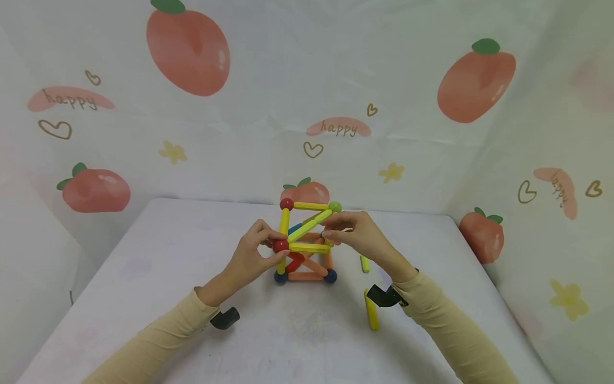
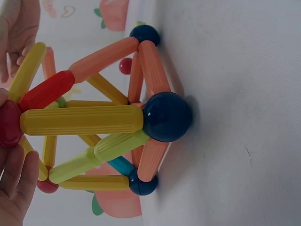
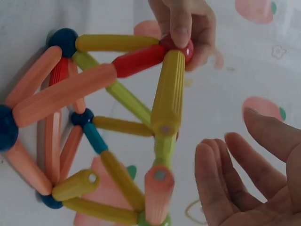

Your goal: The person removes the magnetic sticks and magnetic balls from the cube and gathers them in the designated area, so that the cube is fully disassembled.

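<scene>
A frame of magnetic building sticks and balls stands upright on the table, with dark blue balls [image 2: 168, 117] at its base and orange sticks [image 1: 307, 276] between them. My left hand [image 1: 256, 246] pinches the red ball [image 2: 10, 123] at its upper near corner. From that ball run a yellow stick [image 2: 82, 120] down and another yellow stick [image 3: 169, 89] sideways, whose metal-tipped end is free. An orange stick [image 3: 159, 197] at the green ball [image 1: 334, 206] also shows a bare tip. My right hand [image 3: 254, 176] is beside these free ends, fingers loosely bent, holding nothing.
Two loose sticks, a yellow stick [image 1: 372, 312] and a yellow-green stick [image 1: 365, 264], lie on the white table [image 1: 288, 341] near my right wrist. Behind the table hangs a white cloth [image 1: 268, 154] printed with fruit. Black camera mounts [image 1: 225, 318] stick out below both wrists.
</scene>
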`<action>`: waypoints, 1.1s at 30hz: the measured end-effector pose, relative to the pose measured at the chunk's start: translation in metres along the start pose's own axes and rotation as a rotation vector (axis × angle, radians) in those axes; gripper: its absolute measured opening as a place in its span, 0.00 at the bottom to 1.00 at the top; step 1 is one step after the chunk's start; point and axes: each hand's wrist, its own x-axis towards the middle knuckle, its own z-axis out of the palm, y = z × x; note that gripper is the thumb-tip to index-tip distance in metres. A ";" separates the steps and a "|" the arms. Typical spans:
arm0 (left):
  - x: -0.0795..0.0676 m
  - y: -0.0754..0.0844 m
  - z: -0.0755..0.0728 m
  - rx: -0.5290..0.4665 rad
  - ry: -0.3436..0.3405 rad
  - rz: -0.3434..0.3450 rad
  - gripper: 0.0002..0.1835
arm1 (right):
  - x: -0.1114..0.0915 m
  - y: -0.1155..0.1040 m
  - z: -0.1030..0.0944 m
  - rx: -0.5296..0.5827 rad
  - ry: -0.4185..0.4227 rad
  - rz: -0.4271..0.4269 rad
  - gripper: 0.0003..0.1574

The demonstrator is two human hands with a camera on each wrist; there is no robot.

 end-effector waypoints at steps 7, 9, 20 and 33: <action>0.000 -0.001 -0.001 0.004 -0.003 0.008 0.15 | 0.011 -0.013 0.023 -0.216 -0.097 -0.129 0.14; 0.000 -0.001 -0.001 0.004 -0.004 0.011 0.15 | 0.014 -0.015 0.027 -0.242 -0.131 -0.137 0.14; 0.000 0.000 -0.001 0.000 -0.003 0.015 0.16 | 0.021 -0.020 0.033 -0.263 -0.233 -0.096 0.13; 0.000 -0.002 0.000 0.003 -0.001 0.008 0.16 | 0.015 -0.013 0.030 -0.270 -0.296 -0.116 0.21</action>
